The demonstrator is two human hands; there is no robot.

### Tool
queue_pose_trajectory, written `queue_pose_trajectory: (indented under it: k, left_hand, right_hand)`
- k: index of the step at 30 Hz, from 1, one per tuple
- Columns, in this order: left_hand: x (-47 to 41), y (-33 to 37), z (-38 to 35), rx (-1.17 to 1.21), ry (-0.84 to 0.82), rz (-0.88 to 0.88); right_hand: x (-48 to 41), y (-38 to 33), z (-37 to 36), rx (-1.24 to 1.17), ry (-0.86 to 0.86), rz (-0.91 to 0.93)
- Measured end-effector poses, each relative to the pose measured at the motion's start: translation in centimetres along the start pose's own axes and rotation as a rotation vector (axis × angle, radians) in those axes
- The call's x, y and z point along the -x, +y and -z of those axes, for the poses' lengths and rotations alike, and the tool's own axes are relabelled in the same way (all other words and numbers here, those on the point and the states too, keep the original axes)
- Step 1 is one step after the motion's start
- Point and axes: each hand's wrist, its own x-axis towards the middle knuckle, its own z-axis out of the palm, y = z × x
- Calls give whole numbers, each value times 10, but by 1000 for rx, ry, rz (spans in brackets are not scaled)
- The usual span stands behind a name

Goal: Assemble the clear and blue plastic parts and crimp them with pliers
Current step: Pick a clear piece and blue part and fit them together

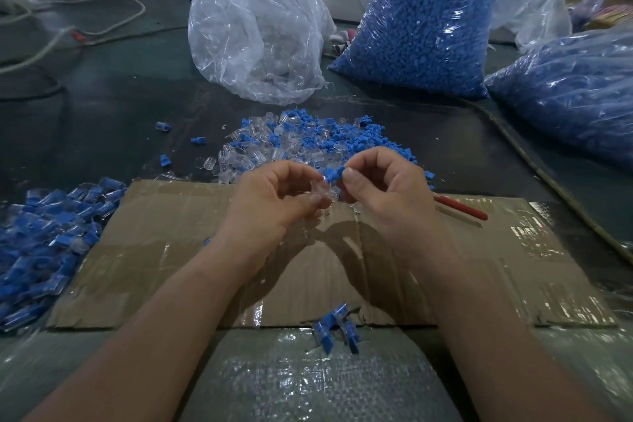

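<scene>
Light was pretty dim. Glare streaked the taped cardboard (534,243) beside the grip, soft shadows fell below it, bags (260,34) beyond gleamed, edges got smeary.

Bench (102,134): dark surface, as I view it from above.
Near edge: flattened cardboard sheet (164,250), glossy with tape.
Beyond the sheet: heap of clear and blue parts (301,140).
My left: pile of joined pieces (41,233), just beside the sheet.
Far side: clear bag (253,34); upright bag of blue parts (421,34); slumped bag of blue parts (575,89).
Far left: pale cords (68,3).
</scene>
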Motion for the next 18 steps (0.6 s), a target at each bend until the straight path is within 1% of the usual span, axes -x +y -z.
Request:
queue_pose_trajectory:
  k: [4, 8, 11, 14, 18]
  left_hand:
    - [1, 1, 0, -2, -8, -37]
    - [1, 1, 1, -99, 12, -62]
    - [2, -1, 1, -159, 13, -81]
    - [2, -1, 1, -185, 13, -93]
    - [2, 2, 1, -128, 7, -85]
  right_hand:
    - [0, 4, -4, 118, -43, -2]
    - [2, 8, -5, 261, -44, 68]
    - [3, 9, -3, 322, -48, 97]
    - [3, 8, -1, 302, -90, 88]
    - [1, 4, 2, 164, -133, 35]
